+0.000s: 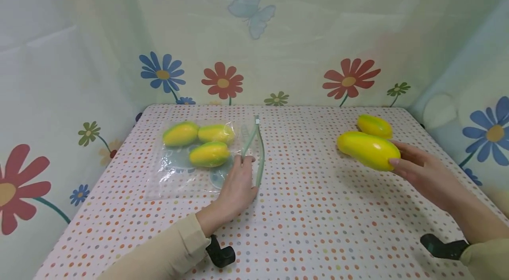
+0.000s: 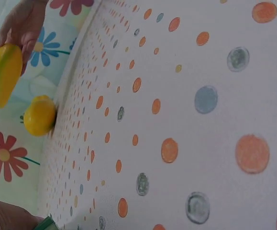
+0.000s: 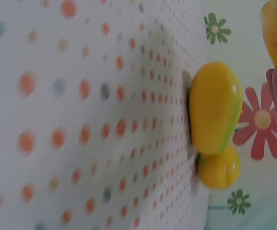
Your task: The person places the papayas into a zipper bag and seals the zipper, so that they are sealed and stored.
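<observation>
A clear zip bag [image 1: 175,183] with a green zip strip lies flat on the table, its mouth facing right and parted. Inside it are three yellow-green mangoes [image 1: 209,154]. My left hand [image 1: 237,183] grips the bag at its mouth; a bit of the green strip [image 2: 46,224] shows beside that hand in the left wrist view. Above the table at the right, my right hand [image 1: 423,169] holds a mango [image 1: 374,152] by one end. Two more mangoes [image 3: 216,108] [image 3: 220,168] rest on the table beneath it; in the head view the held one partly covers them.
A dotted cloth [image 1: 302,218] covers the table. Flower-printed curtains [image 1: 286,50] stand at the back and both sides. A black wrist mount [image 1: 220,252] sits below the left wrist, another [image 1: 443,247] below the right.
</observation>
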A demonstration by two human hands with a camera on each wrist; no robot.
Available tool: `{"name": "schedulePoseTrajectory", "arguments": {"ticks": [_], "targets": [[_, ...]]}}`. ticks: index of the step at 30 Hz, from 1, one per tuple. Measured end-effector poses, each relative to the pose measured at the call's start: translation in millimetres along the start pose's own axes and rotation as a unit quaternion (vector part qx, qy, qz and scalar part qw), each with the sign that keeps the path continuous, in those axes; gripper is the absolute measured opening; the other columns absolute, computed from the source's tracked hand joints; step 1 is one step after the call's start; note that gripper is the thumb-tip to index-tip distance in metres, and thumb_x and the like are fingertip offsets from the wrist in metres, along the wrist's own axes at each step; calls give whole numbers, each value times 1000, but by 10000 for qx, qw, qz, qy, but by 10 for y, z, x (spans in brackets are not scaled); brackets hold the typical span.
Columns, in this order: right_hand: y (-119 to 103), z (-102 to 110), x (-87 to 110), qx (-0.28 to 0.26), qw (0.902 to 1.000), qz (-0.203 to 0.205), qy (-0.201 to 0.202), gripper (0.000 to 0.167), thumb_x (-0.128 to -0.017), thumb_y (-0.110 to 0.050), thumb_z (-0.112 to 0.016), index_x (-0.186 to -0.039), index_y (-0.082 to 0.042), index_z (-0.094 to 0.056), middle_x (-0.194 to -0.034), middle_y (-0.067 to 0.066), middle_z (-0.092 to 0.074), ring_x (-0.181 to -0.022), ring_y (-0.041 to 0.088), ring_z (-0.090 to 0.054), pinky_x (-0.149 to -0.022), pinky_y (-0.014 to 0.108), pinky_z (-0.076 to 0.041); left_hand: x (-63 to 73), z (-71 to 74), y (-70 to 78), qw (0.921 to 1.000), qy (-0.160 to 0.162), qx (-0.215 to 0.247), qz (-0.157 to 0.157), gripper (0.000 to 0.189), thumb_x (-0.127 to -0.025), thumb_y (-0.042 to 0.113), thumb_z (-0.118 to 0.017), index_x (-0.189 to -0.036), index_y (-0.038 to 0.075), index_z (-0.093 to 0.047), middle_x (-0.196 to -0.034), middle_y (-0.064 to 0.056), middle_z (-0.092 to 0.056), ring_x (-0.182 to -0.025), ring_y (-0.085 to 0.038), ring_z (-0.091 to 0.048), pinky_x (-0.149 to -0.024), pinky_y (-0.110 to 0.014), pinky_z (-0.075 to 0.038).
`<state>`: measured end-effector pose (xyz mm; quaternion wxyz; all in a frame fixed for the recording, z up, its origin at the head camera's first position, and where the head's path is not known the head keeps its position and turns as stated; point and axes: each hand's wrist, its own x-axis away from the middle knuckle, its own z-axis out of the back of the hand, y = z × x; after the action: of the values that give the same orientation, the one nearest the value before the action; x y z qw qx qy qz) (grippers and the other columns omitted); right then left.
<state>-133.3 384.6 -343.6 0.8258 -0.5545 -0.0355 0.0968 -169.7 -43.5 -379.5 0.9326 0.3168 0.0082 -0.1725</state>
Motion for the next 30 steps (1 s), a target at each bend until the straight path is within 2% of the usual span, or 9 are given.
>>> {"name": "schedulePoseTrajectory", "arguments": {"ticks": [3, 5, 7, 11, 13, 14, 17, 22, 30], "targets": [[-81, -159, -196, 84, 9999, 81, -115, 47, -108, -9, -44, -154, -18, -38, -137, -13, -50, -113, -3, -59, -93, 7, -48, -6, -11, 4, 10000, -6, 54, 16, 70, -79, -5, -77, -143, 0, -47, -127, -17, -49, -94, -21, -53, -79, -33, -53], [-147, -305, -353, 337, 9993, -115, -104, 51, -109, -15, -46, -157, -8, -31, -139, -8, -49, -111, -3, -58, -92, 7, -48, -9, -17, 14, 9999, -39, 102, 94, 71, -80, -5, -77, -144, 2, -46, -128, -16, -48, -96, -21, -53, -81, -33, -54], [-211, -472, -519, 592, 9974, -388, -161, 61, -109, -24, -49, -158, 0, -24, -144, 0, -47, -112, 1, -57, -94, 12, -50, -12, -21, 22, 9998, -60, 112, 133, 72, -80, -5, -77, -144, 2, -46, -129, -16, -48, -97, -21, -54, -82, -33, -54], [-310, -836, -844, 842, 9918, -857, -429, 73, -105, -39, -56, -159, -3, -23, -151, 22, -45, -121, 21, -56, -109, 42, -49, -21, -40, 33, 9999, -56, 53, 144, 72, -80, -4, -78, -144, 3, -46, -129, -15, -49, -98, -20, -55, -83, -32, -56], [-335, -1003, -990, 876, 9898, -967, -579, 74, -103, -43, -58, -159, -6, -27, -153, 23, -45, -125, 31, -54, -112, 56, -43, -23, -49, 42, 9999, -29, 5, 103, 71, -80, -4, -78, -144, 3, -47, -128, -15, -49, -97, -20, -55, -82, -31, -56], [-340, -1078, -1060, 872, 9892, -974, -659, 75, -102, -44, -59, -159, -7, -28, -153, 22, -46, -127, 34, -54, -113, 59, -42, -23, -53, 46, 10000, -25, -9, 92, 71, -80, -4, -78, -144, 3, -47, -128, -15, -49, -97, -20, -55, -81, -31, -56], [-333, -1278, -1253, 875, 9874, -932, -929, 75, -100, -46, -62, -158, -8, -33, -151, 21, -49, -130, 36, -53, -114, 59, -41, -19, -59, 51, 10000, -3, -32, 70, 70, -80, -3, -79, -143, 3, -48, -126, -14, -49, -95, -20, -55, -80, -30, -56], [-281, -1543, -1519, 867, 9854, -746, -1265, 71, -98, -45, -65, -155, -10, -41, -149, 19, -52, -131, 35, -53, -112, 55, -45, -17, -69, 23, 9999, 81, -115, 16, 67, -79, -3, -80, -139, 0, -50, -124, -14, -50, -98, -21, -56, -86, -34, -56], [-283, -1801, -1747, 970, 9820, -566, -1516, 64, -96, -43, -67, -151, -16, -49, -152, 14, -52, -138, 36, -49, -113, 57, -43, -17, -63, -24, 9994, 103, -316, 37, 64, -80, 0, -81, -136, 0, -50, -118, -12, -49, -93, -19, -54, -82, -29, -55]]}}
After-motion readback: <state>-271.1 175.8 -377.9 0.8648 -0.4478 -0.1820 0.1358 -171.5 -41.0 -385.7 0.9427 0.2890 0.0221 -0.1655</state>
